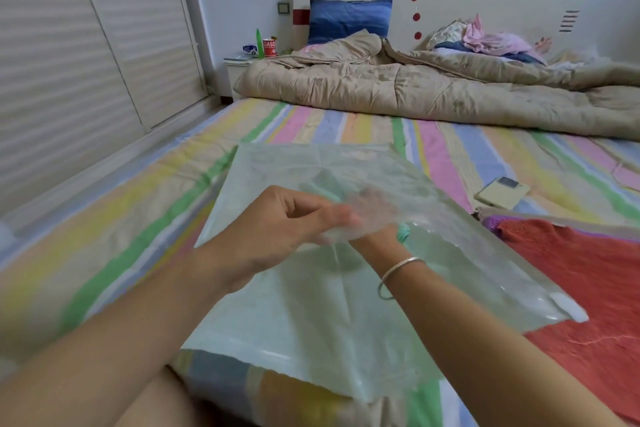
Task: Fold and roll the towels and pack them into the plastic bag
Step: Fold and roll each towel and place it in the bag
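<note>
A large translucent pale-green plastic bag (311, 322) is lifted over the striped bedsheet in front of me. My left hand (277, 229) pinches the bag's plastic with curled fingers near its middle. My right hand (370, 215) is inside the bag up to the wrist and shows blurred through the plastic. It grips a rolled teal towel (403, 232), whose ends stick out on both sides of the hand. A red towel (588, 274) lies flat on the bed to the right, partly under the bag. A purple towel (491, 222) peeks out at the red towel's far corner.
A phone (502, 192) lies on the striped sheet (104, 236) past the towels. A bunched beige quilt (415, 90), a blue pillow (349, 19) and a clothes pile (485, 40) fill the bed's head. A wardrobe (69, 62) stands at left, with a nightstand (239, 71) beyond it.
</note>
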`<state>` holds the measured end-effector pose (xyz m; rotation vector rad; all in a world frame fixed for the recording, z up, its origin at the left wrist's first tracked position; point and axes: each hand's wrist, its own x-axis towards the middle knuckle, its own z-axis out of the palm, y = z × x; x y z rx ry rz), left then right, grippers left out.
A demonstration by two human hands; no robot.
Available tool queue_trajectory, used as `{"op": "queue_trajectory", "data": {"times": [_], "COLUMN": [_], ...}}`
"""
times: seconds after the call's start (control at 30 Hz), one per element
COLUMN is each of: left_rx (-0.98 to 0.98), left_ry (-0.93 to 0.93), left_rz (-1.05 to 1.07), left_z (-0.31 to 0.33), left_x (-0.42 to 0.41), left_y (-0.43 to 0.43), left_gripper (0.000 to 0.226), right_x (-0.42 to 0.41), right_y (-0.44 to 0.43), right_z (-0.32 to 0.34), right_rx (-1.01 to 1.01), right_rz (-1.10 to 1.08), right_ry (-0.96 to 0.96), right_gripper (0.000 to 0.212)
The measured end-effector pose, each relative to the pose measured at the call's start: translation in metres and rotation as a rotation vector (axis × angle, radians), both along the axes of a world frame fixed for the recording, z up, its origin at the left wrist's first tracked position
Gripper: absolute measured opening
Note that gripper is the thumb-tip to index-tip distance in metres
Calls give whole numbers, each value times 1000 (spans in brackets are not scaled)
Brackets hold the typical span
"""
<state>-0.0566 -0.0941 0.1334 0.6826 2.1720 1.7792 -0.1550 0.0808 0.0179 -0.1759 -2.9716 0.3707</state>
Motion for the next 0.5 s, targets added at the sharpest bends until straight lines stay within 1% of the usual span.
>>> {"op": "queue_trajectory", "data": {"times": [0.03,0.07,0.13,0.2,0.27,0.37,0.4,0.5], "left_rx": [-2,-4,-71,-280,-533,-760,-820,-951], "left_ry": [-56,-87,-33,97,141,51,39,-1], "left_rz": [3,49,271,541,713,806,809,777], "left_z": [2,1,-9,-31,-61,-105,-116,-144], "left_x": [-5,-14,-50,-103,-159,-219,-234,-269], "left_y": [-4,-8,-16,-25,-33,-33,-30,-19], "left_gripper": [32,32,31,31,35,43,45,56], "right_x": [-7,-11,-15,-21,-27,-39,-44,-64], "right_y": [1,2,2,2,0,-12,-17,-26], "right_z": [-1,-1,2,-1,-5,-9,-11,-22], "right_rx": [46,127,185,179,120,-2,-11,12], "right_rz": [18,24,32,65,78,94,100,117], "right_ry": [68,124,133,70,0,-89,-87,2], "right_gripper": [21,24,26,28,32,33,33,34]}}
